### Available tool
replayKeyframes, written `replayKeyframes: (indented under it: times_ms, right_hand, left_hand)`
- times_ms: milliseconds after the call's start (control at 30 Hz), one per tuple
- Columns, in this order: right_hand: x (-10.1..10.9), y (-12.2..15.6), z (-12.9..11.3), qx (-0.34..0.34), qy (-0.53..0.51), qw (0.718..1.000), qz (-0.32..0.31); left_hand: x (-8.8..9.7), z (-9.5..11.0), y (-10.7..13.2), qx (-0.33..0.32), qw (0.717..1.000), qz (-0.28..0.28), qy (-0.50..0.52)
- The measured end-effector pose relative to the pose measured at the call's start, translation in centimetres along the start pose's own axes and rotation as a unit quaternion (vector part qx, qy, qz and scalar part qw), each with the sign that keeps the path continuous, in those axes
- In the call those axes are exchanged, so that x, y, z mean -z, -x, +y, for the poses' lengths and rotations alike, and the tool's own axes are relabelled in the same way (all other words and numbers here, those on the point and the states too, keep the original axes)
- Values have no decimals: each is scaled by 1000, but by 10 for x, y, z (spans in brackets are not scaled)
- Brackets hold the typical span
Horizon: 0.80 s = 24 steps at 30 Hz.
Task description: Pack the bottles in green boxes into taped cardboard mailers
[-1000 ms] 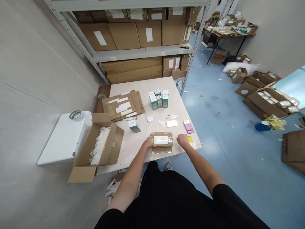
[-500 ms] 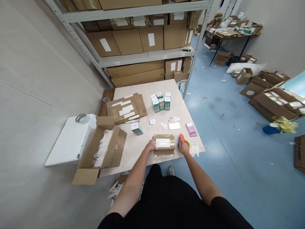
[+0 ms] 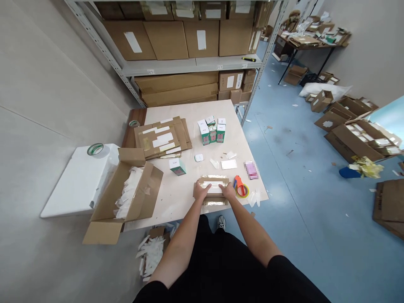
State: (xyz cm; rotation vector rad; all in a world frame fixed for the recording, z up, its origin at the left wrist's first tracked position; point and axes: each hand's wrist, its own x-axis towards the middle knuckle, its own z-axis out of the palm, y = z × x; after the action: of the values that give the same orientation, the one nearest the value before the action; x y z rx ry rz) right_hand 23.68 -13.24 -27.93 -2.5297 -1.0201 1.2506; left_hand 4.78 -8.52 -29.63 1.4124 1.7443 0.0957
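A small taped brown parcel [image 3: 213, 183] with a white label lies near the front edge of the pale table [image 3: 186, 198]. My left hand [image 3: 200, 191] rests on its near left corner, fingers laid over it. My right hand [image 3: 227, 191] presses on its near right corner in the same way. An orange tape dispenser with a yellow roll [image 3: 240, 187] lies on the table just right of my right hand, apart from it.
Several green-and-white small boxes [image 3: 211, 129] stand mid-table, one more [image 3: 177, 166] to the left. Flattened cartons [image 3: 162, 138] lie at the back left. An open carton of white packing [image 3: 129, 195] overhangs the left edge. Shelving with boxes [image 3: 176, 38] stands behind.
My right hand let go of the tape dispenser, left it on the table, and moved left onto the parcel. My left hand stayed at the parcel's left end.
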Motion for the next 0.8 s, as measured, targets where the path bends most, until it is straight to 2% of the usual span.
replayKeyframes:
  times_ms: [67, 133, 300, 400, 500, 600, 733, 800]
  right_hand:
    - [6, -4, 7, 25, 6, 1000, -3]
    - [12, -8, 16, 63, -18, 998, -13]
    - [30, -10, 30, 109, -95, 987, -65]
    - [38, -6, 28, 111, -116, 984, -84]
    - [40, 1, 20, 106, -129, 983, -80]
    - [40, 9, 12, 93, -140, 984, -51]
    - [38, 15, 1, 91, -184, 977, 57]
    - [33, 15, -4, 112, -203, 968, 101]
  left_hand:
    - [2, -1, 0, 19, 999, 25, 10]
    - [6, -4, 0, 13, 999, 23, 24]
    - [20, -17, -4, -26, 996, -25, 77]
    - [33, -20, -5, -51, 989, -70, 117]
    - [44, -15, -4, -53, 986, -79, 139]
    - [53, -8, 3, -47, 982, -40, 178]
    - [61, -1, 14, -70, 965, 92, 235]
    - [60, -2, 18, -83, 957, 129, 248]
